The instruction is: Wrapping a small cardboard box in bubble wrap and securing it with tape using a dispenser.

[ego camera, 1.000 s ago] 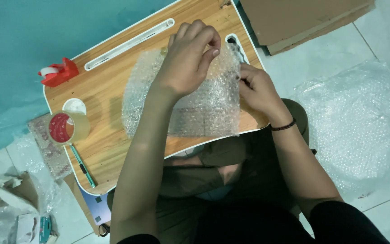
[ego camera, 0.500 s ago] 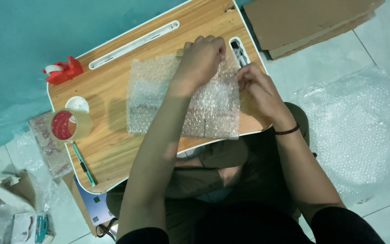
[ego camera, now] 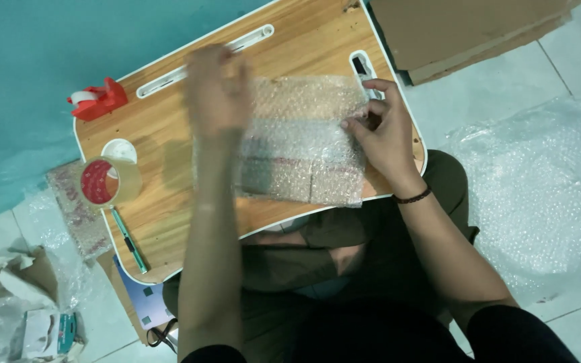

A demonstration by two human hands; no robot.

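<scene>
Since a moment ago, the left hand (ego camera: 215,87) is swinging leftward, blurred, so its grip is unclear. Bubble wrap (ego camera: 304,144) is lying across the wooden lap desk (ego camera: 163,154), covering a flat packet. Right hand (ego camera: 381,131) is pinching the wrap's right edge. A tape roll (ego camera: 107,181) is sitting well left.

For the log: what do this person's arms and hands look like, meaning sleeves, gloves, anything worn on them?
Both hands are bare, with no gloves. The left hand is motion-blurred, so rings cannot be ruled out there; none show on the right hand. A thin dark bracelet circles the right wrist. Both forearms are uncovered, and dark sleeves begin only near the upper arms at the bottom edge.
</scene>
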